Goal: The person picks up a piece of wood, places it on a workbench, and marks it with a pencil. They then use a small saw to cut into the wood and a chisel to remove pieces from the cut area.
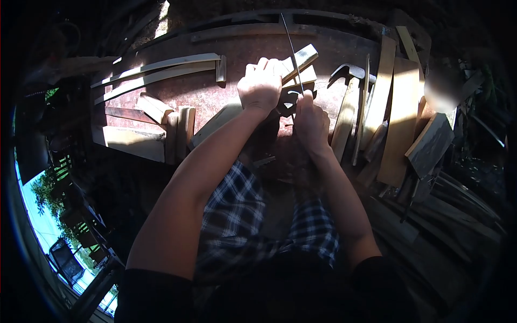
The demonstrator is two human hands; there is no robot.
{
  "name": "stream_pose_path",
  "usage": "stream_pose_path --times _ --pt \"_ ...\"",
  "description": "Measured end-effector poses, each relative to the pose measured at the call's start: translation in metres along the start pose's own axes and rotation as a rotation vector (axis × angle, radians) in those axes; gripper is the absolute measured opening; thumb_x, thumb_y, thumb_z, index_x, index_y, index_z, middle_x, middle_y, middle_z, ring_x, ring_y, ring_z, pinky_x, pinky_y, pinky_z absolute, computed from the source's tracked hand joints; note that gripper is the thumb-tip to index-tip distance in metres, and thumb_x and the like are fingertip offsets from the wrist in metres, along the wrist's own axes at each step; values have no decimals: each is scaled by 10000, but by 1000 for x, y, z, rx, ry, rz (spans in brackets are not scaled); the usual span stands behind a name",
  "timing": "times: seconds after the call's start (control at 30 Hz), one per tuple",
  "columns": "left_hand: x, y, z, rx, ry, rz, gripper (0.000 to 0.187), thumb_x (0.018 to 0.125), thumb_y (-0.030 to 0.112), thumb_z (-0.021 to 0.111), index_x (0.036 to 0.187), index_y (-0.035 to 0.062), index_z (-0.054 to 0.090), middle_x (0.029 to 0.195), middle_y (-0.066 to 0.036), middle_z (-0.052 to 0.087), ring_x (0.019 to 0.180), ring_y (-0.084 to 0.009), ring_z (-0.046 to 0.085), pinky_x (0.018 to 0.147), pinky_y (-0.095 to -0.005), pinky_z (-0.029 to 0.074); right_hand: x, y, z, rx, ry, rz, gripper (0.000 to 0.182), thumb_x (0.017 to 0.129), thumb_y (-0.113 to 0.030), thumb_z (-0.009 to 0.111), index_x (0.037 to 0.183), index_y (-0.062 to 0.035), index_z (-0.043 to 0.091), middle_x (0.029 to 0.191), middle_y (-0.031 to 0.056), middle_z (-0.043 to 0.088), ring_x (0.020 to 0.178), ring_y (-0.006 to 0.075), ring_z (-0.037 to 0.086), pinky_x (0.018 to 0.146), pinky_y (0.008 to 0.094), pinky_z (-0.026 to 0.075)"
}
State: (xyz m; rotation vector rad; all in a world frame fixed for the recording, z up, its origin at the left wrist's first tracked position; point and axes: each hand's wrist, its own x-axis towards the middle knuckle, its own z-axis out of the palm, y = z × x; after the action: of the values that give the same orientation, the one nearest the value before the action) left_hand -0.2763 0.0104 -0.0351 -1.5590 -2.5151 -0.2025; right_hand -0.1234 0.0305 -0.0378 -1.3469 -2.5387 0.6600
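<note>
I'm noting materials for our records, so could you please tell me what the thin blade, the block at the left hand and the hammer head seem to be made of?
The thin blade looks like dull metal, perhaps steel: dark, narrow and straight. The block seems bare wood, pale and matte. The hammer head is probably smooth metal, with a greyish shine.

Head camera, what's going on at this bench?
A person is working with both hands at a wooden bench. The left hand grips a short wooden block, and the right hand holds what looks like a handsaw, its thin blade crossing the block in this view. Whether it has cut in can't be told. A claw hammer lies to the right.
</note>
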Motion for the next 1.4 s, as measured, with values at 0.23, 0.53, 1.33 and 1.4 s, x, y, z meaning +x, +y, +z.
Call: stream_pose_path --times 0.23,0.53,1.33,1.4 --pt "2 14 14 221 127 -125 112 888 248 543 876 150 595 789 -18 569 692 -212 601 456 -344 489 15 3 -16 102 -115 -18 225 992 -239 429 918 -41 507 657 201 638 629 398 647 576 500 502" --pt "4 14 11 191 118 -106 58 799 207 589 789 150 586 738 -4 565 657 -200 600 434 -359 479 17 7 -30 -44 -156 -146 193 1002 -259 429 952 -76 465 583 173 616 562 375 644 491 484 500" --pt "4 6 15 145 118 -15 107 857 246 556 818 152 588 757 -19 607 668 -222 625 510 -366 510 -34 22 -80 -55 -375 26 119 945 -182 447 958 -65 470 662 216 646 657 411 671 580 495 536" --pt "3 10 11 256 127 4 125 869 250 553 802 148 582 733 -18 591 656 -215 618 494 -368 504 -4 8 -63 -73 -378 31 123 946 -179 447 956 -59 473 691 220 654 695 398 680 597 485 539"
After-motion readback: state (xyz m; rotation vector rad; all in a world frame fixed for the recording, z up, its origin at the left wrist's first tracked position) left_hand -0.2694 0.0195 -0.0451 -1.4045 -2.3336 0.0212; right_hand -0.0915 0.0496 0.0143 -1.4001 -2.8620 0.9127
